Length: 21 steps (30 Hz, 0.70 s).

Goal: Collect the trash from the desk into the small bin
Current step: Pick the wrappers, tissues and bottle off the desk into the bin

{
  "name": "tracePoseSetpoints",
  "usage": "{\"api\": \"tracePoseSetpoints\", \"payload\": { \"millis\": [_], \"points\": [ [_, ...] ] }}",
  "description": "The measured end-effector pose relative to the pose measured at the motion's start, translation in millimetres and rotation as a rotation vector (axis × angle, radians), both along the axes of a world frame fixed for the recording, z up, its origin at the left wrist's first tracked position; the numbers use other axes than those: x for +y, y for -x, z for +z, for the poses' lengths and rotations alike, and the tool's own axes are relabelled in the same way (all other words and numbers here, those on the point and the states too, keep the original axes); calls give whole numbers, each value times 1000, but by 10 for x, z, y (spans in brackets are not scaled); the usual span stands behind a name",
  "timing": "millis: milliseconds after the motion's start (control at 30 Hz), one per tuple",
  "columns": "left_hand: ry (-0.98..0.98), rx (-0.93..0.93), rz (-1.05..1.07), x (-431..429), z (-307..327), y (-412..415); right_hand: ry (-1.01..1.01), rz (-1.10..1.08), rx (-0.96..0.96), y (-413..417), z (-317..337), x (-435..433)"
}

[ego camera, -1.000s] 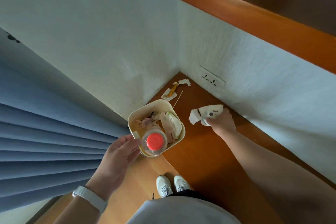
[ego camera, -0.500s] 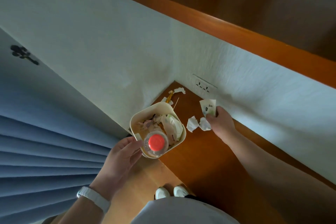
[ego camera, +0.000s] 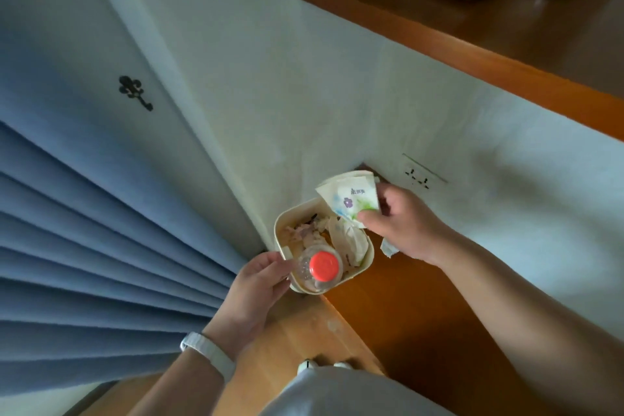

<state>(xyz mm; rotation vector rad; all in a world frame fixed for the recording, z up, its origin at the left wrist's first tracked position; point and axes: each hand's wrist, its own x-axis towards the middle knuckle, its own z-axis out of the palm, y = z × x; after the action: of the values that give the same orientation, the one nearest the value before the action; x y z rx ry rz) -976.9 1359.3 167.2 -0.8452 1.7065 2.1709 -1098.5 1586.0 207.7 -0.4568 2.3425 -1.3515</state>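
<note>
The person's right hand (ego camera: 401, 223) pinches a flat paper tissue packet (ego camera: 351, 199). The thumb is pressed on its near corner, and the fingers (ego camera: 388, 194) are curled behind its right edge, clamped on it. The packet is white and creased, printed with a purple flower and blue and green smudges. It hangs tilted over the far right rim of the small bin (ego camera: 363, 265), not yet inside.

The left hand (ego camera: 256, 287) holds the bin up by its near left wall, fingers wrapped round the side and thumb lying along the rim. The bin is a cream plastic tub, squarish with rounded corners, held just off the left edge of the bench (ego camera: 388, 307), a glossy brown wooden top set into the corner of the walls.

Inside the bin a clear plastic bottle (ego camera: 320, 267) with a round red cap stands in the near corner. A crumpled white tissue (ego camera: 347, 240) lies along the right side, and small scraps lie at the back. A torn white scrap (ego camera: 386, 248) shows just under the right palm, and I cannot tell whether it is held.

A white band (ego camera: 209, 355) circles the left wrist. Pleated blue curtains (ego camera: 84, 246) hang at the left.
</note>
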Motion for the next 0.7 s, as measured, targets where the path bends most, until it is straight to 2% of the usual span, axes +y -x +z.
{"api": "tracePoseSetpoints", "payload": {
  "millis": [133, 333, 533, 700],
  "points": [
    [-17, 14, 31, -85, 59, -72, -124, 177, 66, -40, -14, -274],
    [-24, 23, 67, -203, 125, -153, -79, 254, 148, -22, -120, -516],
    [-21, -2, 90, -238, 122, -143, -46, 120, 246, 66, -249, -451],
    [-19, -20, 71, -172, 99, -65, -112, -35, 221, 237, -551, -115]
  ]
}}
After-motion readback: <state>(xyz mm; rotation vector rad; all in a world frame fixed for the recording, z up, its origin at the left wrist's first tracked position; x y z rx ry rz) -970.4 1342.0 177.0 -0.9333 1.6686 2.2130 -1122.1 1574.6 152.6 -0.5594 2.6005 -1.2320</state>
